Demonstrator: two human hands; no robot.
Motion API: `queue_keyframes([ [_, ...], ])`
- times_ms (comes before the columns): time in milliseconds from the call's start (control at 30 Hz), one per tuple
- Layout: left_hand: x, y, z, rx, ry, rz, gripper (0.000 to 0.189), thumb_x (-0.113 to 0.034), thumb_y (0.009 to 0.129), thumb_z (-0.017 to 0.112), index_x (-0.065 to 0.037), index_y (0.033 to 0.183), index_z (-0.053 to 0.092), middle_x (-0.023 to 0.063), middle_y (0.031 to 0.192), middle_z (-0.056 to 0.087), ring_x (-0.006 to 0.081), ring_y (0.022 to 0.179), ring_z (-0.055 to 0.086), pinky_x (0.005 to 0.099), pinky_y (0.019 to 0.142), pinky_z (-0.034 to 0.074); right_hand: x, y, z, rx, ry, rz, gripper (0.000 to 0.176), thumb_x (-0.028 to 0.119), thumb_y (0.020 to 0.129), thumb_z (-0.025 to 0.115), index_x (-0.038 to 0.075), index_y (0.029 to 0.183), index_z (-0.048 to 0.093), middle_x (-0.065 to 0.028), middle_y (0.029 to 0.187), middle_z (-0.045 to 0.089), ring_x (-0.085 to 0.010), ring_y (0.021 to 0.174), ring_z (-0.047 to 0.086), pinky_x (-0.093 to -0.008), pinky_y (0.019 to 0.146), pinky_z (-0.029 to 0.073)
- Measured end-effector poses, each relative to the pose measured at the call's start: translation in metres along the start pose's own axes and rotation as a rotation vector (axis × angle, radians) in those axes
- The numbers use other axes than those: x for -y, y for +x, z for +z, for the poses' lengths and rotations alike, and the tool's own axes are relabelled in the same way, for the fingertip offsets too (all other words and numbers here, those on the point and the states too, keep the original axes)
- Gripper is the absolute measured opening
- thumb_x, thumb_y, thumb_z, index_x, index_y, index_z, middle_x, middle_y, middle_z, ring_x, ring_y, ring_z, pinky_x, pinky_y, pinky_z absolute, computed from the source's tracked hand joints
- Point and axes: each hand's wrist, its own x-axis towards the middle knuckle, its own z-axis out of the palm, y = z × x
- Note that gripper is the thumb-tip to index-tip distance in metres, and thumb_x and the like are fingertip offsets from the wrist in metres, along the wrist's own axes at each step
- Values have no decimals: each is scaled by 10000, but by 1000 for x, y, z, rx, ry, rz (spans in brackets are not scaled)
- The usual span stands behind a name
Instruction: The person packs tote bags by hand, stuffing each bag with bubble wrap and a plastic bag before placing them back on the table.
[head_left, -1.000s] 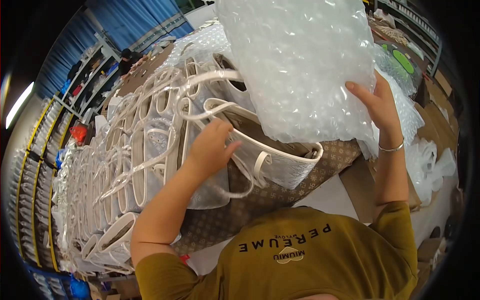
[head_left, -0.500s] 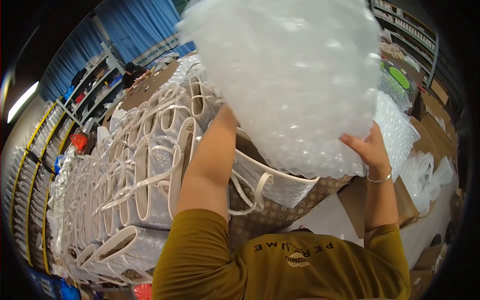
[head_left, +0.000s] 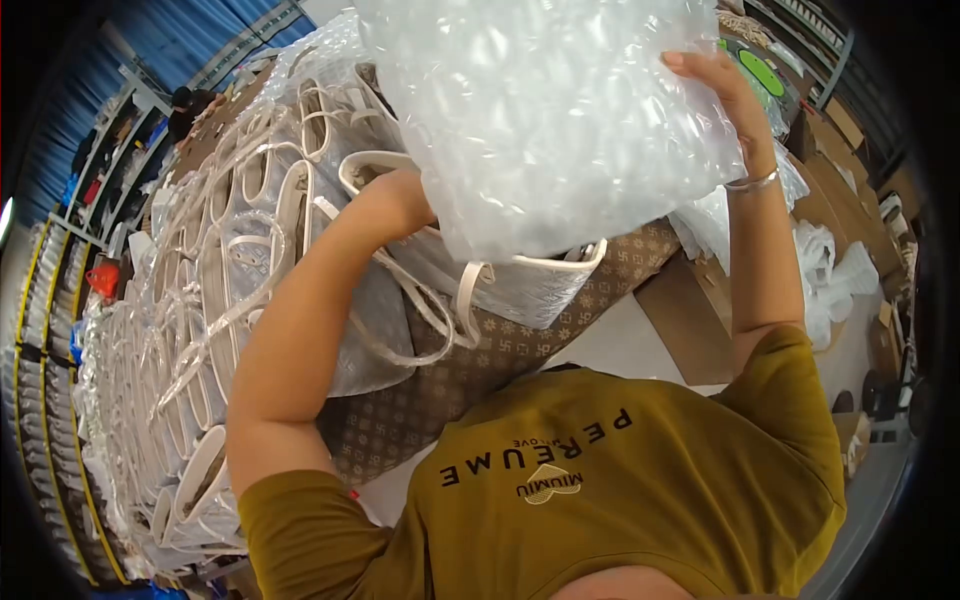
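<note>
A large clear sheet of bubble wrap (head_left: 560, 130) hangs in front of me, over an open silvery tote bag (head_left: 530, 290) with cream trim and handles. My right hand (head_left: 735, 105) is closed on the right edge of the sheet, thumb on its near face; a bracelet circles the wrist. My left hand (head_left: 395, 205) is at the sheet's lower left edge, by the rim of the tote; its fingers are hidden behind the wrap, so their grip does not show. The tote rests on a surface with a brown patterned cover (head_left: 440, 390).
Several similar plastic-wrapped tote bags (head_left: 230, 280) crowd the left side. Cardboard (head_left: 690, 320) and clear plastic bags (head_left: 835, 280) lie at the right. Shelving (head_left: 115, 170) and another person (head_left: 190, 110) are at the far left.
My right hand has risen in view and now has the edge of the bubble wrap. The sheet's lower edge appears higher, and my left hand shows more at its left edge.
</note>
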Motion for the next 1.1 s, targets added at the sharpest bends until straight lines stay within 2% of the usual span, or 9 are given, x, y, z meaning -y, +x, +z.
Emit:
queue_keyframes([
  [200,39,3,18,38,-124,206,297,-294,798,578,-79,997,631,118,1001,627,280,933,574,354,800,442,-17,31,21,182,-474,-108,314,130,729,643,-21,995,574,-52,844,618,-108,696,582,-248,640,477],
  [300,28,-18,12,114,-371,-203,376,-331,779,602,-99,1075,599,108,1073,602,259,968,565,333,838,428,-19,44,25,169,-618,-150,337,136,732,644,-37,1009,563,-51,852,617,-112,721,581,-255,660,476],
  [467,17,-28,-7,244,-509,-287,392,-327,777,604,-101,1096,580,116,1089,588,270,993,550,342,873,412,2,20,65,343,-950,-320,410,171,750,637,-67,1065,524,-96,928,606,-161,830,575,-284,743,463],
  [567,-2,-22,20,-79,-21,-323,353,-305,779,598,-92,1060,587,122,1045,601,298,958,552,367,880,401,4,3,96,443,-1110,-354,457,186,753,635,-76,1102,498,-131,978,596,-198,893,567,-305,793,450],
  [667,5,-38,18,-91,44,-212,338,-288,769,610,-90,1042,592,130,1023,598,301,954,546,373,872,400,-5,-16,122,671,-1221,-252,500,196,746,640,-76,1132,476,-174,1025,579,-236,925,561,-327,831,434],
  [800,18,-59,5,-108,182,11,310,-255,748,634,-88,1007,602,144,980,592,307,945,535,385,854,397,-20,-6,104,425,-1347,-551,534,199,733,650,-76,1148,459,-188,1035,576,-254,945,556,-342,854,423],
  [833,17,-62,5,-104,212,71,303,-246,742,640,-87,998,604,148,969,590,309,943,532,388,850,397,-16,-1,97,420,-1344,-546,534,199,733,650,-76,1148,459,-188,1035,576,-254,945,556,-342,854,423],
  [900,-4,-57,15,-166,195,95,263,-247,754,628,-79,955,601,137,923,589,304,906,536,389,827,401,8,15,83,388,-1259,-186,514,177,726,655,-63,1140,468,-179,1006,585,-235,915,565,-316,830,439],
  [1100,-53,-61,49,-463,-168,233,194,-224,769,637,-47,791,560,82,761,557,273,739,533,374,750,407,29,17,32,464,-1119,39,541,98,667,711,-18,1144,485,-109,977,599,-166,884,561,-291,776,464],
])
